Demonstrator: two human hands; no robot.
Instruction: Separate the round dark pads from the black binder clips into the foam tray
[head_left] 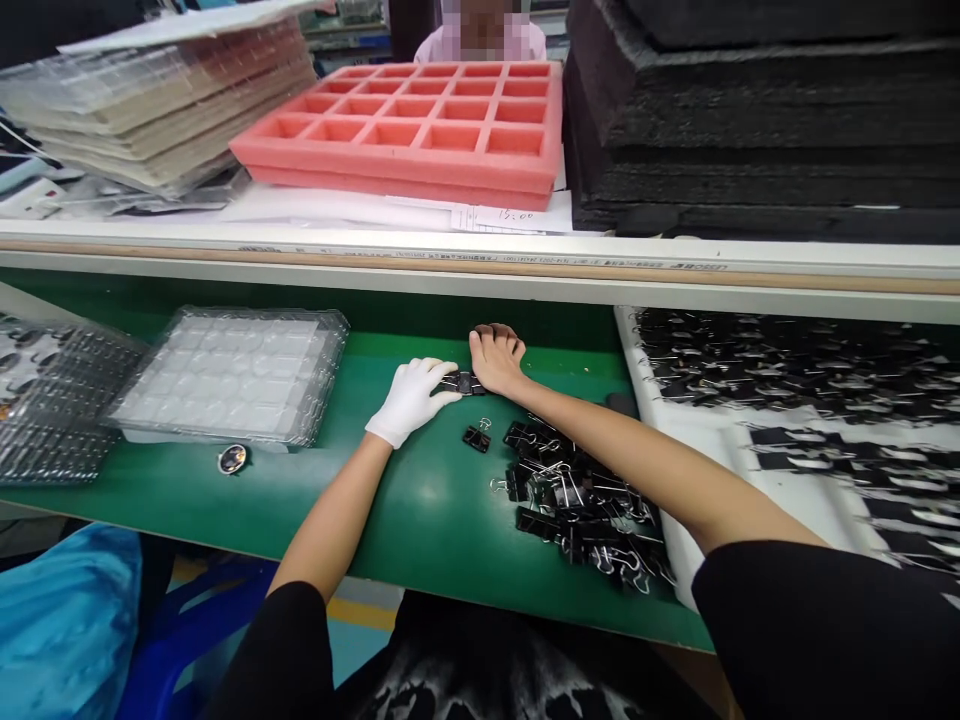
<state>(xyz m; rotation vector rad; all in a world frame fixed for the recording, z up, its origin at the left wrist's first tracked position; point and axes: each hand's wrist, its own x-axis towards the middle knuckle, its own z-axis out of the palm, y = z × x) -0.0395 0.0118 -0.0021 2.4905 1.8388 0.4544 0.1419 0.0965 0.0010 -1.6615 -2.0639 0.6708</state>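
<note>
My left hand (pixel 411 397), in a white glove, pinches a black binder clip (pixel 466 383) with metal handles between thumb and fingers, low over the green tabletop. My bare right hand (pixel 496 358) lies against the clip's right end, its fingers apart and bent away from the clip; the thumb is hidden. Just below the hands a single loose binder clip (pixel 477 438) rests on the table. Under my right forearm spreads a heap of black binder clips (pixel 570 495) with silver handles. A small round dark piece with a shiny rim (pixel 232 459) lies at the left.
Clear plastic trays (pixel 225 375) are stacked at the left, with another tray stack (pixel 56 400) beyond. A white tray (pixel 720 450) of black pieces stands right. On the shelf (pixel 420 265) sit pink foam trays (pixel 397 160) and black foam sheets (pixel 750 140). A person (pixel 480 40) sits opposite.
</note>
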